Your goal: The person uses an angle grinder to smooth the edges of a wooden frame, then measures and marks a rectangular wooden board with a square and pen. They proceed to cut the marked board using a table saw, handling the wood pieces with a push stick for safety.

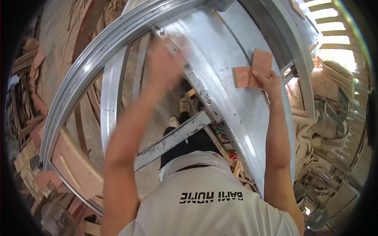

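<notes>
My right hand is closed on a flat reddish wooden block over the grey metal table of a machine. A second wooden block of the same colour sits against its left side, at an angle to it; whether my fingers hold this one too is hidden. My left hand is smeared by motion near the table's left edge, above a perforated metal strip. Its fingers cannot be made out.
Curved ribbed metal rails sweep round the left side. A worn metal bar crosses in front of my legs. A dark guide or fence stands at the table's far right. Wood offcuts are heaped on the left, bulging sacks on the right.
</notes>
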`<action>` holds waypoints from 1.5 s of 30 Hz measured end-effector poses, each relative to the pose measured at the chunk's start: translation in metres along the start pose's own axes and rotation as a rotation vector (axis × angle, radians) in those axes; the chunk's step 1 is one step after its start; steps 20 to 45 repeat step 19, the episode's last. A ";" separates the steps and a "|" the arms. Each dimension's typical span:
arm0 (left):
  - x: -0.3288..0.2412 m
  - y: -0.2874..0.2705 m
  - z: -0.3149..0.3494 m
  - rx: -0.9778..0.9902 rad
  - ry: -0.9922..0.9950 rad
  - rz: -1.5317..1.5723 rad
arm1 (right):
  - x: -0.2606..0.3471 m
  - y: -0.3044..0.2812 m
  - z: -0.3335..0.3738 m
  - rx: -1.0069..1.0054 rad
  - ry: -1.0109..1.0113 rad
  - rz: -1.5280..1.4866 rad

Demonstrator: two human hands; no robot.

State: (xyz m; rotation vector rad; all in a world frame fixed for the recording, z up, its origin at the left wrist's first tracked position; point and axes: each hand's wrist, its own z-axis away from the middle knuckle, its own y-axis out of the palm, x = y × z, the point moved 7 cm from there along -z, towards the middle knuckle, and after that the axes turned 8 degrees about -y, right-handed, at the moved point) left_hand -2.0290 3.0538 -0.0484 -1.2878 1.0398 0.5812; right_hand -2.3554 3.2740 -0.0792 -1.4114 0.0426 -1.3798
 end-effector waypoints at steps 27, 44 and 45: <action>0.196 0.308 0.374 0.713 -0.972 -0.063 | -0.074 0.009 0.104 -0.224 -0.280 -0.317; 0.196 0.308 0.374 0.713 -0.972 -0.063 | -0.074 0.009 0.104 -0.224 -0.280 -0.317; 0.196 0.308 0.374 0.713 -0.972 -0.063 | -0.074 0.009 0.104 -0.224 -0.280 -0.317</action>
